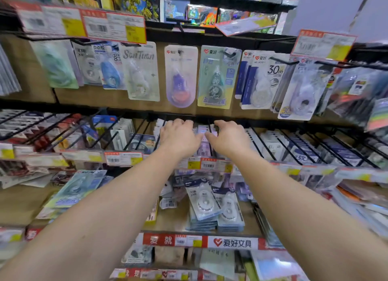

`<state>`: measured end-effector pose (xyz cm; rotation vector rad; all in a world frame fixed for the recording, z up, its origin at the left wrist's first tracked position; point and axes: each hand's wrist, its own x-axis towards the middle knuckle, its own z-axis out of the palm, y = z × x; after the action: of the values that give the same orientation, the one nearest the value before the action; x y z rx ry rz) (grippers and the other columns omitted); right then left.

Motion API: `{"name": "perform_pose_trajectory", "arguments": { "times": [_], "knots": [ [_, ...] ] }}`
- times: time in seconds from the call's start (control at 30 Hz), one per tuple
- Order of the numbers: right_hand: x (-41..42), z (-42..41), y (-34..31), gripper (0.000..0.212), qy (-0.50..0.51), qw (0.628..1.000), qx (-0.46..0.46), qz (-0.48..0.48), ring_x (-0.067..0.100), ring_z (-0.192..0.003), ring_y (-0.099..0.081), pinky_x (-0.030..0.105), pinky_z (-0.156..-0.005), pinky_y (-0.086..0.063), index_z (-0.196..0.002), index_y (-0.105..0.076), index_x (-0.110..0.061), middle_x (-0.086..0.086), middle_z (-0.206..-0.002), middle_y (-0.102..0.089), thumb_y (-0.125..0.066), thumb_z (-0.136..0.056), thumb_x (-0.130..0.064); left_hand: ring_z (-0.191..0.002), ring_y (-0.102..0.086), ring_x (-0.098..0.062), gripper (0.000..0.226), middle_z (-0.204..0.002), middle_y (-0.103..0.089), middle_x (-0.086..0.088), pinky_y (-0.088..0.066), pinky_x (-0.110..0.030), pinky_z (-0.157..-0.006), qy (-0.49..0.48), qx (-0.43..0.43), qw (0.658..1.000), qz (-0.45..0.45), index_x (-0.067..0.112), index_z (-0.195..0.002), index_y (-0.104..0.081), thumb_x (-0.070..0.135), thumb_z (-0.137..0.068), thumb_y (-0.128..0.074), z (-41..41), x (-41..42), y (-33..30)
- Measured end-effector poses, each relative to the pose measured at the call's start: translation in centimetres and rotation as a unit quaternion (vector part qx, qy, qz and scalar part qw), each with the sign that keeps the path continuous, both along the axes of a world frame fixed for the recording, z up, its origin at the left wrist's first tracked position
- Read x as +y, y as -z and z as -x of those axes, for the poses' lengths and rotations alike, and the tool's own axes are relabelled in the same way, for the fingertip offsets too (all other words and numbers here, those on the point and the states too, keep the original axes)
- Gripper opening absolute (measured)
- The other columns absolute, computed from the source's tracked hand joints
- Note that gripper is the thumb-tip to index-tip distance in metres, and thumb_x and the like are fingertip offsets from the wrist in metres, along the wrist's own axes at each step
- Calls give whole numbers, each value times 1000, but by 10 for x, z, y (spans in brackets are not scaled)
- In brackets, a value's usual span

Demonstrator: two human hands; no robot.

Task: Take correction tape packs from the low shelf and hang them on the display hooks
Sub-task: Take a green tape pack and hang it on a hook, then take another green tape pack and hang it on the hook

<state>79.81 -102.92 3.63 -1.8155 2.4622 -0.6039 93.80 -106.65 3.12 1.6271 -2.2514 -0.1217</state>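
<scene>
Pack (202, 131) upright between hands

Correction tape packs (206, 205) sit stacked flat on the low shelf (168, 222), white dispensers under clear blisters on blue-grey cards. More packs (202, 134) hang crowded on the middle display hooks (210, 125); pale lilac cards, partly hidden.

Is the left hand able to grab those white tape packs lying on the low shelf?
Probably yes. The left hand is up at the display hooks, but the tape packs lie uncovered on the low shelf beneath its forearm, with nothing in between.
</scene>
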Motion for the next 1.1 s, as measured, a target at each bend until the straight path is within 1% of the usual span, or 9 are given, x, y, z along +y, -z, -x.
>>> {"name": "perform_pose_trajectory", "arguments": {
  "times": [0.07, 0.13, 0.27, 0.4, 0.5, 0.6, 0.77, 0.93, 1.1],
  "knots": [
    [12, -14, 2, 59, 3, 1000, 11, 3, 33, -129, -45, 45, -101, -42, -144, -46, -26, 9, -140, -53, -50, -93, -55, -132, -41, -35, 54, -140, -51, -13, -33, -46, -107, 5, -2, 1000, 0, 19, -132, -55, 58, -95, -45, -12, 12, 0],
    [24, -26, 3, 58, 4, 1000, 22, 6, 34, -128, -47, 45, -99, -42, -141, -50, -24, 10, -139, -54, -50, -92, -56, -135, -37, -33, 57, -143, -47, -11, -30, -45, -110, 5, -4, 1000, 0, 21, -137, -51, 59, -95, -45, -25, 23, 0],
    [42, -50, 1, 57, -20, 999, 21, 16, 33, -132, -42, 43, -103, -38, -141, -50, -25, 8, -141, -51, -51, -92, -54, -137, -35, -33, 60, -147, -44, -10, -29, -45, -111, -9, -10, 1000, 7, 22, -144, -45, 57, -96, -45, -53, 42, -3],
    [52, -76, -1, 62, -73, 996, 34, 31, 32, -132, -43, 43, -109, -36, -143, -48, -24, 10, -140, -52, -50, -91, -57, -137, -36, -31, 61, -145, -46, -8, -28, -44, -113, -44, 8, 999, 24, 25, -143, -45, 59, -93, -48, -87, 60, -4],
    [65, -100, 1, 59, -115, 991, 43, 44, 31, -130, -46, 41, -105, -38, -141, -50, -25, 9, -137, -55, -52, -92, -56, -137, -35, -30, 57, -146, -44, -7, -27, -45, -112, -74, 15, 997, 35, 25, -140, -48, 58, -94, -48, -115, 81, -3],
    [83, -123, 7, 55, -160, 985, 36, 56, 31, -127, -47, 41, -101, -41, -140, -51, -24, 8, -135, -56, -52, -93, -53, -134, -38, -31, 53, -143, -47, -6, -33, -45, -108, -107, 18, 993, 37, 24, -136, -50, 55, -94, -50, -145, 104, 6],
    [99, -161, 24, 51, -222, 974, 25, 28, 31, -125, -47, 41, -100, -43, -137, -52, -23, 7, -134, -56, -51, -94, -51, -134, -38, -33, 60, -143, -48, -10, -32, -45, -109, -171, -3, 985, -1, 23, -141, -48, 58, -93, -50, -193, 133, 30],
    [99, -188, 40, 48, -257, 966, 19, 1, 28, -122, -52, 43, -95, -47, -133, -56, -23, 4, -130, -60, -53, -94, -51, -135, -38, -31, 64, -143, -47, -8, -32, -42, -109, -216, -9, 976, -31, 25, -146, -43, 61, -93, -49, -238, 135, 50],
    [75, -213, 65, 53, -257, 965, 5, -54, 29, -124, -51, 45, -98, -47, -141, -49, -27, 3, -135, -58, -50, -95, -52, -135, -40, -33, 66, -145, -47, -10, -36, -44, -107, -249, -2, 966, -76, 24, -146, -42, 61, -93, -51, -281, 117, 74]
  ]
}}
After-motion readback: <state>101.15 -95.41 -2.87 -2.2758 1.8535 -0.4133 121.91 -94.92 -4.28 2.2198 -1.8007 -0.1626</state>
